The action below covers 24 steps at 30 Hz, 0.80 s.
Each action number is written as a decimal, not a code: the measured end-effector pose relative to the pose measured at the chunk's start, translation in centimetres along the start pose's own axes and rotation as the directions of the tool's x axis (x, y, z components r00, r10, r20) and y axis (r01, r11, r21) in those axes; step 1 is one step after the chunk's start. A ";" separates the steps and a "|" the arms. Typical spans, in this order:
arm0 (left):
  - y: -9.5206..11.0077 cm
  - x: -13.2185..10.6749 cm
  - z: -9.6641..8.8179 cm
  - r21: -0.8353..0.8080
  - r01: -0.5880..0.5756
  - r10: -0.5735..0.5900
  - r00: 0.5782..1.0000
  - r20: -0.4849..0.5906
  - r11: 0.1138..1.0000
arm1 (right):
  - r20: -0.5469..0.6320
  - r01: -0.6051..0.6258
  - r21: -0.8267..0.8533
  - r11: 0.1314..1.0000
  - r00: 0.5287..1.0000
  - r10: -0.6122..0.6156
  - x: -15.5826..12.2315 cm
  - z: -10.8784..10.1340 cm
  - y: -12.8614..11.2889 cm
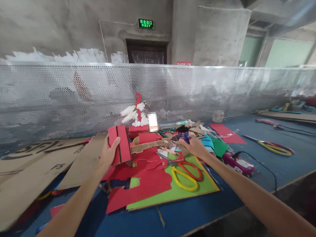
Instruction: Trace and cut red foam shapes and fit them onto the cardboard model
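Note:
My left hand [110, 150] grips a red-covered cardboard box [124, 144], its thumb on the front face. A dark line runs down that face. From the box's right side a narrow brown cardboard strip [146, 146] reaches toward my right hand [194, 144]. The fingers of my right hand are closed round a small dark blue tool [181, 136], whose kind I cannot make out. Below lie cut red sheets [149, 187] on a lime-green board [206, 183]. Scissors [187, 177] with one yellow and one red handle loop rest on them.
Large flat cardboard pieces [50, 162] cover the left of the blue table [178, 221]. A magenta device [239, 164] with a black cord sits at right, with more scissors [273, 147] beyond. White flowers [130, 113] stand near the perforated metal screen [96, 90].

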<state>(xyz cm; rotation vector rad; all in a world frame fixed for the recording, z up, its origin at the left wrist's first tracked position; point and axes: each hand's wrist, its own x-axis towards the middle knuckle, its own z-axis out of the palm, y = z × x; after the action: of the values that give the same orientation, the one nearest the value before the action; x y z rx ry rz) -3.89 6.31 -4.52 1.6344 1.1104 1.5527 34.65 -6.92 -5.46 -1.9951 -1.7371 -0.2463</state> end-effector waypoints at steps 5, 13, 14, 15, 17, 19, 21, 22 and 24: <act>-0.1 0.0 0.0 0.012 0.009 -0.009 1.000 0.004 1.000 | 0.007 0.004 -0.022 1.000 1.000 -0.004 0.0 0.4 0.3; 0.2 0.0 0.0 -0.001 -0.013 0.013 1.000 0.001 1.000 | -0.009 -0.003 -0.027 1.000 1.000 0.003 0.6 0.5 0.0; 0.2 0.0 0.0 0.005 -0.012 0.012 1.000 0.001 1.000 | -0.006 0.004 -0.026 1.000 1.000 -0.004 0.6 0.5 -0.1; 0.3 0.0 0.0 0.010 -0.012 0.012 1.000 0.001 1.000 | -0.004 0.007 -0.027 1.000 1.000 -0.007 0.5 0.4 0.0; 0.2 0.0 0.0 0.015 -0.011 0.011 1.000 0.000 1.000 | -0.004 0.002 -0.031 1.000 1.000 -0.002 0.3 0.4 0.0; 0.0 0.0 0.0 0.009 -0.011 0.011 1.000 0.003 1.000 | -0.008 -0.006 -0.036 0.999 1.000 0.006 0.3 0.4 0.1; -0.2 0.1 0.0 0.004 -0.011 0.011 1.000 0.002 1.000 | -0.011 -0.003 -0.034 0.999 1.000 0.002 0.5 0.3 -0.2; -0.3 0.1 0.0 0.004 -0.008 0.008 1.000 0.004 1.000 | -0.011 0.005 -0.030 1.000 1.000 -0.005 0.6 0.3 -0.3; -0.3 0.1 0.0 0.009 0.003 -0.003 1.000 0.003 1.000 | -0.011 0.024 -0.023 0.999 1.000 -0.024 1.0 0.3 -0.8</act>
<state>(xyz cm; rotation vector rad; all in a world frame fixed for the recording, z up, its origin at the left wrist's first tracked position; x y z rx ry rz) -3.98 6.57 -4.69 1.6402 1.1186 1.5450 34.02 -5.89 -5.08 -1.9865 -1.7598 -0.2861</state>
